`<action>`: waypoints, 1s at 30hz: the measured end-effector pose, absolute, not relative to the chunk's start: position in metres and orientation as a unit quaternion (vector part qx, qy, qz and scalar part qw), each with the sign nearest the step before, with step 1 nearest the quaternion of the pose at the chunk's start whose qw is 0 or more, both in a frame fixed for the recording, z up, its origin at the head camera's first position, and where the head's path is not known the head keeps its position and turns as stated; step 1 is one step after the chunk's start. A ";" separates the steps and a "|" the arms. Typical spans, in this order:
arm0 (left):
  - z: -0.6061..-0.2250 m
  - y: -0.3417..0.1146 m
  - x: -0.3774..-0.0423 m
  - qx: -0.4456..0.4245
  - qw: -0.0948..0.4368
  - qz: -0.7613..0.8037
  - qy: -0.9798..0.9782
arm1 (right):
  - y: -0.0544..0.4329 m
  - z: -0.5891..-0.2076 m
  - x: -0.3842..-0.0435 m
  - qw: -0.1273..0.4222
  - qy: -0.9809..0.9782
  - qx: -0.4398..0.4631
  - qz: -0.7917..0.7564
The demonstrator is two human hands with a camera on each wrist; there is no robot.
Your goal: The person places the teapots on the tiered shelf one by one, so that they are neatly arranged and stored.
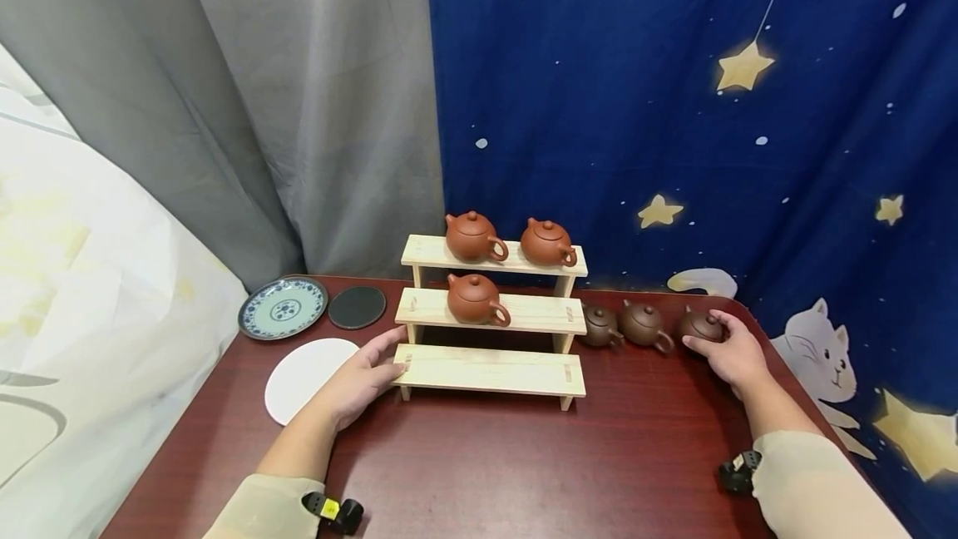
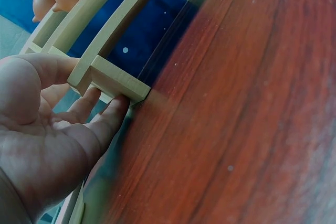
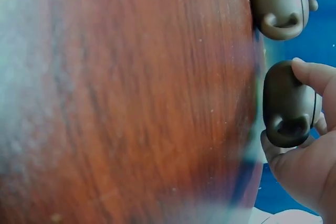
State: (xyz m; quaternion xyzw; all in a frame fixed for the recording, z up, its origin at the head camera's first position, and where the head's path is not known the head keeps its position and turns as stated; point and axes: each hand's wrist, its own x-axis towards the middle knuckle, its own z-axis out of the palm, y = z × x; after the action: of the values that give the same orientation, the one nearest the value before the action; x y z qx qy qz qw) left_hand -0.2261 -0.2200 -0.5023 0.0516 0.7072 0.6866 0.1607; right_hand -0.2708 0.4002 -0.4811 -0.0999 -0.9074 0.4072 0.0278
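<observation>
A three-step wooden display stand [image 1: 488,368] stands mid-table. My left hand [image 1: 367,381] holds its lowest step by the left end; in the left wrist view the thumb meets the board and the fingers [image 2: 113,121] lie against the leg. Two reddish-brown teapots [image 1: 473,237] [image 1: 547,243] sit on the top step, and a third reddish-brown teapot [image 1: 475,299] on the middle one. At the far right my right hand [image 1: 737,353] grips a dark brown teapot [image 3: 286,95] around its body, thumb on one side. Whether its base touches the table is unclear.
Two more dark brown teapots [image 1: 600,326] [image 1: 644,325] stand right of the stand. To its left lie a blue-patterned plate [image 1: 284,309], a black round mat [image 1: 358,307] and a white disc [image 1: 307,373]. Curtains [image 1: 554,106] hang behind the dark red table [image 1: 479,472].
</observation>
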 end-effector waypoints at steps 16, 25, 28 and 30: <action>-0.502 -0.221 -0.227 0.056 0.161 0.686 0.707 | 0.350 -0.431 -0.246 0.098 -0.894 -0.033 0.436; -0.502 -0.221 -0.227 0.058 0.163 0.687 0.706 | 0.300 -0.405 -0.232 0.104 -0.877 0.057 0.465; -0.502 -0.221 -0.227 0.060 0.164 0.686 0.706 | 0.282 -0.400 -0.231 0.095 -0.876 0.071 0.467; -0.502 -0.221 -0.227 0.059 0.164 0.686 0.707 | 0.271 -0.397 -0.231 0.086 -0.876 0.080 0.469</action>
State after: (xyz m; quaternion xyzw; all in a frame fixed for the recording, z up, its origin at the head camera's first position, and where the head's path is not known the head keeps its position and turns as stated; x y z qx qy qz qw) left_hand -0.2265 -0.2212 -0.5019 0.0590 0.7066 0.6858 0.1640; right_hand -0.2311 0.2710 -0.3972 0.0797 -0.8756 0.4686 0.0862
